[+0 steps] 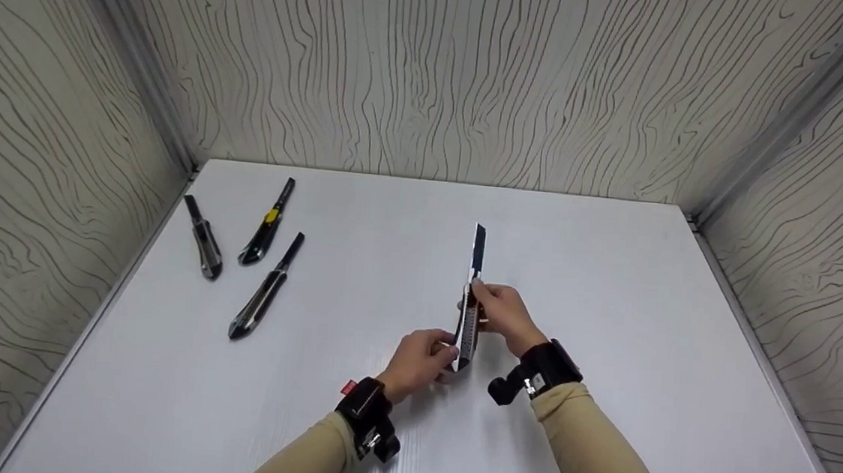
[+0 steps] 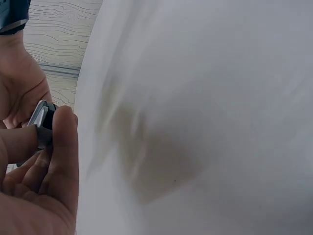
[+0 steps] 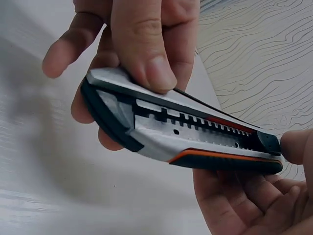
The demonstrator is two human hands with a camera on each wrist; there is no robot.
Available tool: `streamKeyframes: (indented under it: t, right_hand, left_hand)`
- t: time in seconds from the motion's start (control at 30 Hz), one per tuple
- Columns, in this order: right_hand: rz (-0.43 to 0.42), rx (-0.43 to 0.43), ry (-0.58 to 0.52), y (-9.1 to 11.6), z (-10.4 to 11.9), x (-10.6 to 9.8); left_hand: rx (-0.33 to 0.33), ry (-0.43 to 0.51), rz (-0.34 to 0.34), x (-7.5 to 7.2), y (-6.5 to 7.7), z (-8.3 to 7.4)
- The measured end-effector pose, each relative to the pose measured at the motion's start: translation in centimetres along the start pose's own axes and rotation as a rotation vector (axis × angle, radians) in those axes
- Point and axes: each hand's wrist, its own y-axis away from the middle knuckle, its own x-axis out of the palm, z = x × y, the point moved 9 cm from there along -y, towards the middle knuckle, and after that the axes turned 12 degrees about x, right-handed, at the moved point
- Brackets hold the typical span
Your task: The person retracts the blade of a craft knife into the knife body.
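Note:
Over the middle of the table, a silver, black and orange snap-off utility knife [image 1: 467,338] is held between both hands, its long blade [image 1: 479,247] out and pointing away. My left hand [image 1: 418,360] pinches the butt end between thumb and fingers. Farther up, near the blade end, my right hand [image 1: 509,316] grips the handle. In the right wrist view, the right thumb [image 3: 295,147] presses at the black slider [image 3: 268,142] and the fingers curl beneath the handle. The left wrist view shows only the knife's end [image 2: 44,120] between the fingers.
Three more utility knives lie on the left of the white table [image 1: 367,262]: a grey one [image 1: 206,246] farthest left, a black one with a yellow slider [image 1: 266,228], and a silver-black one [image 1: 259,305] nearer. Wood-grain panels [image 1: 434,72] stand behind and on both sides.

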Motion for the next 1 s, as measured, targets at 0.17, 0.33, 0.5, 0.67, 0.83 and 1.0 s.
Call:
streamKeyframes:
  t: [0.17,0.33,0.5,0.67,0.83,1.0]
  right_hand:
    - [-0.015,0.006,-0.011,-0.14,-0.28,-0.12]
    - [-0.024,0.023,-0.025,-0.42,-0.45,-0.04]
    - [-0.038,0.008,-0.015,-0.49,-0.3,0.03]
    - [-0.046,-0.002,-0.006,-0.44,-0.2,0.03]
    - [-0.047,-0.014,-0.01,-0.43,-0.15,0.07]
    - [-0.057,-0.024,0.0,-0.43,-0.11,0.06]
  left_hand:
    - [0.013,-0.022,0.008,0.21,0.11,-0.09]
    - [0.008,-0.005,0.003,0.35,0.02,0.06]
    - [-0.007,-0.003,-0.001,0.36,0.06,0.11]
    - [-0.014,0.003,-0.002,0.37,0.14,-0.03]
    - [-0.027,-0.004,-0.007,0.38,0.12,0.07]
    - [-0.016,-0.028,-0.006,0.43,0.07,-0.07]
